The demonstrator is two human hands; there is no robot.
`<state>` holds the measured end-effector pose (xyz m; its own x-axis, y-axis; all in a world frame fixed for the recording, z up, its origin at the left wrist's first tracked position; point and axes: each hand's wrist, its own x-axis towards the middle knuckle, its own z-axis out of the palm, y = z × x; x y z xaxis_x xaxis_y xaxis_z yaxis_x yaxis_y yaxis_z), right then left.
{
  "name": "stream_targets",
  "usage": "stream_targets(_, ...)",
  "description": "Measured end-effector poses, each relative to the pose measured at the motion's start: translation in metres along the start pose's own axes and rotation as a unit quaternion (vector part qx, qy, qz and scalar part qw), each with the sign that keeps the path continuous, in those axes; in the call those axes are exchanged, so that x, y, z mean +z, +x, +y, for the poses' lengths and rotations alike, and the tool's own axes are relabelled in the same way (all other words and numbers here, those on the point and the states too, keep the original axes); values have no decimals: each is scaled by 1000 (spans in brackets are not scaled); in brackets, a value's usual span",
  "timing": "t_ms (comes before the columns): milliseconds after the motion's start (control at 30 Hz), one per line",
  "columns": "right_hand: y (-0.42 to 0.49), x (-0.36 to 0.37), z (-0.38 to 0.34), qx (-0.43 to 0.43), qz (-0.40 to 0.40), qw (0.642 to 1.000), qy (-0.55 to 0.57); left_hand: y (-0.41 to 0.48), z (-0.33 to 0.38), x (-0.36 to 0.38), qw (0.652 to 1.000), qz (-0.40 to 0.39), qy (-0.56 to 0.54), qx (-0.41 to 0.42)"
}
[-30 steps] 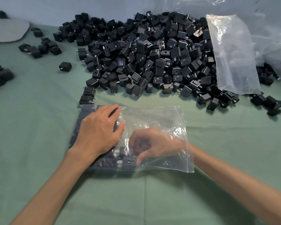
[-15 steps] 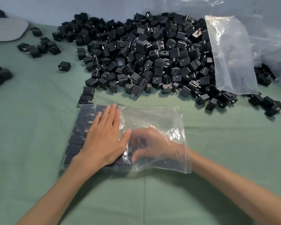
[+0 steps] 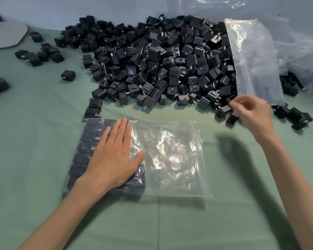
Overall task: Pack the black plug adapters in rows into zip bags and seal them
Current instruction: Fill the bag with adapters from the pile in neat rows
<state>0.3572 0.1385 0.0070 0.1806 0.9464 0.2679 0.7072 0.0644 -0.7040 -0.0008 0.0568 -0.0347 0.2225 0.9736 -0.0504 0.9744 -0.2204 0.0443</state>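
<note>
A green cloth (image 3: 34, 141) covers the table in front of me, and a pale wall rises behind it.

From my head camera, the pile of adapters (image 3: 161, 60) fills the far middle of the cloth. A spare bag (image 3: 255, 60) lies empty against the pile's right side, within easy reach for later. A few strays (image 3: 38, 55) sit well apart on the left.

The zip bag (image 3: 170, 159) I am filling lies flat, close to me. My left hand (image 3: 112, 159) rests on its left half, palm down and fingers straight and together. I judge I press there to keep the packed rows (image 3: 85, 150) from sliding or tipping while I fetch more. These rows line the bag's left edge, one block behind another, dulled to grey by the plastic. One corner block shows dark beside my thumb.

The right half of the bag holds nothing and lies crinkled and shiny; from here I cannot tell where its mouth is. Two loose blocks (image 3: 94, 109) stand just beyond its far left corner.

My right hand (image 3: 251, 114) is out at the near right edge of the pile, fingers curled and pinching an adapter (image 3: 232, 118). That hand is blurred, so I cannot tell whether it holds more than one. The bag is not full and not sealed.
</note>
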Motion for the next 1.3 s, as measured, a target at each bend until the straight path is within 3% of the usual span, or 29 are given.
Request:
stream_targets(33,4,0,11,-1,98,993,-63,0,-1,1,1000,4,-3,1)
stream_targets(67,6,3,22,-7,111,986,-127,-1,-1,1,1000,8,-11,3)
stream_targets(133,2,9,38,-25,38,978,-202,0,-2,1,1000,14,-26,6)
stream_targets(333,-14,4,49,-97,-86,962,-241,-2,-2,-2,995,26,-96,6)
stream_targets(400,-24,0,46,-113,-84,958,-251,-1,-4,-4,988,31,-151,0)
stream_targets(500,-45,1,30,-202,-67,961,-178,0,-5,-9,967,50,-250,-13)
stream_targets(633,-80,22,2,-262,-175,948,-35,0,-9,-16,936,60,-347,-29)
stream_targets(833,-93,57,-37,-209,-294,925,119,0,-9,-15,940,48,-337,-17)
stream_targets(1000,-83,86,-53,-264,-321,905,96,2,-11,-8,963,37,-266,-8)
stream_targets(1133,-82,126,-62,-381,-282,878,65,2,-11,-5,969,41,-245,-6)
stream_targets(1300,-82,139,-68,-413,-337,843,76,2,-10,-5,972,39,-230,-3)
